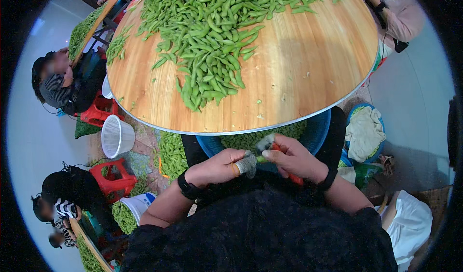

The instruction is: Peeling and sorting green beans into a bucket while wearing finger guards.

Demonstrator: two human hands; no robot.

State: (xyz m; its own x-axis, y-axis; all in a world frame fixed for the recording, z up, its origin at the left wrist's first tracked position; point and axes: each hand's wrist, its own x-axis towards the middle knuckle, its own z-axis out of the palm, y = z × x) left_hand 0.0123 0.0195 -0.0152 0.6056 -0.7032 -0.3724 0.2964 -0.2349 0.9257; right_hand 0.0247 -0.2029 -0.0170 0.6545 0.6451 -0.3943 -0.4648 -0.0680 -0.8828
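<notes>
In the lower middle, my left hand has curled fingers, some in grey fingertip covers; what it pinches is unclear. Beside it, my right hand grips a red-handled tool, probably scissors, with grey covering on its fingertips. A green pod sits between the hands, at the right thumb. Both are over a blue tub of small green pieces. Above them, a round wooden tabletop bears a big heap of soybean pods.
Co-workers sit left at other boards; another person is across right. Red stools, a white basket, pod piles and a bucket stand left. A cloth-covered tub and white cloth lie right.
</notes>
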